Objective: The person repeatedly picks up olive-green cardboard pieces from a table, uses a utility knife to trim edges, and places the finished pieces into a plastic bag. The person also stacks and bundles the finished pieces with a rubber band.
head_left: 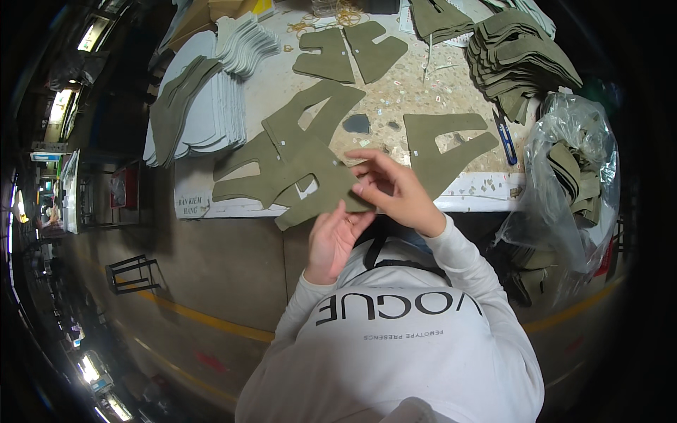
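At the table's near edge, both my hands are on one olive-green cut-out material piece with a forked shape and a small white sticker. My left hand grips its near edge from below, fingers closed against it. My right hand pinches the right end, thumb on top and fingers curled. Beneath and beside it lie similar forked pieces, partly overlapped. Another forked piece lies just right of my right hand. Two more olive pieces rest farther back.
A tall stack of pale pieces stands left, with an olive piece on it. Olive stacks sit at back right. Blue-handled thread snips lie near a clear plastic bag of pieces. A dark stool stands on the floor.
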`<action>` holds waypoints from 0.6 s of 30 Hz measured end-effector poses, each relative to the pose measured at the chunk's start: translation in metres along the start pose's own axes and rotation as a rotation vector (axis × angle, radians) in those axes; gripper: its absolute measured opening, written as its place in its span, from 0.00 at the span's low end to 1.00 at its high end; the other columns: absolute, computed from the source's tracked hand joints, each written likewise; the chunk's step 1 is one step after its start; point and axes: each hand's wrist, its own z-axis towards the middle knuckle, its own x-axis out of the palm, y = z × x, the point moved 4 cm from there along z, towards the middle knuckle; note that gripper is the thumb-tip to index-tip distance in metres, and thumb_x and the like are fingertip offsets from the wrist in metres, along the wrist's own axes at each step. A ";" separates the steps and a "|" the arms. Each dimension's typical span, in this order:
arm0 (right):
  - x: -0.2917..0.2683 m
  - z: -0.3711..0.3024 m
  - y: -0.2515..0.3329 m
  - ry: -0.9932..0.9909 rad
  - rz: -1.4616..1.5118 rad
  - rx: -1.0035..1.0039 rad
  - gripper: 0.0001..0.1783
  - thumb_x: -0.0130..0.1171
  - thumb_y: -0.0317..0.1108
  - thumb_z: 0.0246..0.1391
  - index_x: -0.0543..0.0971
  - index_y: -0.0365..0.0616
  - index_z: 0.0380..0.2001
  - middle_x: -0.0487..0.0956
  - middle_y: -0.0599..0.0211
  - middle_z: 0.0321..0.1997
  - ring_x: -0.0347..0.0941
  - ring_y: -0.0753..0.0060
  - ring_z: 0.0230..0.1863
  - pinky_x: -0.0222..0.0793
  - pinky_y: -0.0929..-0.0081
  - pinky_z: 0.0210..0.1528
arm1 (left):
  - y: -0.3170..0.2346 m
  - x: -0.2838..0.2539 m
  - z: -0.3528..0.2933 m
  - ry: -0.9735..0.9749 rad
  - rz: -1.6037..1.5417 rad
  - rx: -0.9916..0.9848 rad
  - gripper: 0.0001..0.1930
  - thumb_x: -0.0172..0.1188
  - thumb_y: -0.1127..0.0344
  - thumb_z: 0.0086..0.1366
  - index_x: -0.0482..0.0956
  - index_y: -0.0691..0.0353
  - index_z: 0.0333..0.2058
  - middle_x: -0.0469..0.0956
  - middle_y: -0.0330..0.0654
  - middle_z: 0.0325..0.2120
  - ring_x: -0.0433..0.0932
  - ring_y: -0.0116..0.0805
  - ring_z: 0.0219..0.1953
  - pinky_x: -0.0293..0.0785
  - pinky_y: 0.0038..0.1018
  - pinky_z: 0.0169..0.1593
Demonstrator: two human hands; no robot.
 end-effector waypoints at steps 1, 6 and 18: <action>0.003 0.002 -0.002 0.060 -0.080 0.040 0.19 0.60 0.24 0.54 0.78 0.44 0.50 0.79 0.69 0.37 0.71 0.84 0.32 0.70 0.82 0.37 | 0.004 -0.003 -0.005 0.013 0.062 -0.038 0.22 0.38 0.66 0.76 0.57 0.72 0.63 0.68 0.55 0.59 0.72 0.43 0.60 0.73 0.40 0.62; 0.006 -0.005 0.005 0.082 -0.169 -0.093 0.18 0.60 0.23 0.53 0.81 0.43 0.49 0.76 0.74 0.41 0.64 0.89 0.32 0.62 0.88 0.33 | -0.002 -0.012 -0.013 -0.015 0.263 0.069 0.28 0.40 0.56 0.75 0.54 0.72 0.64 0.65 0.55 0.60 0.70 0.46 0.60 0.68 0.42 0.62; -0.043 -0.032 0.010 -0.147 -0.169 -0.070 0.27 0.61 0.20 0.51 0.74 0.37 0.57 0.71 0.64 0.59 0.68 0.86 0.34 0.68 0.88 0.37 | -0.053 0.010 0.055 0.277 -0.387 0.170 0.41 0.47 0.49 0.70 0.39 0.65 0.70 0.37 0.59 0.71 0.37 0.57 0.73 0.37 0.54 0.73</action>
